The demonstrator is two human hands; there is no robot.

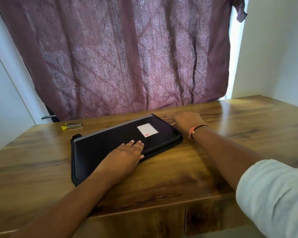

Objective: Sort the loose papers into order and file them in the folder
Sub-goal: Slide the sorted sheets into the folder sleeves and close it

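Head view: folder (110,145) lies closed on desk (41,160). Left hand (126,155) presses flat on its cover, fingers straight. Right hand (187,121) is at the folder's far right corner; grip hidden, can't tell. Risk: a tug there skids the folder if the press slackens. No loose papers visible. Stapler (72,125) sits beyond the folder's left end, not obstructing.

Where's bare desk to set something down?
Widest bare patch: right of the folder, beyond the right hand and forearm, out to the desk edge on the right. Another left of the folder, from the stapler down to the near edge. Crowded: the middle, where the left hand presses the folder.
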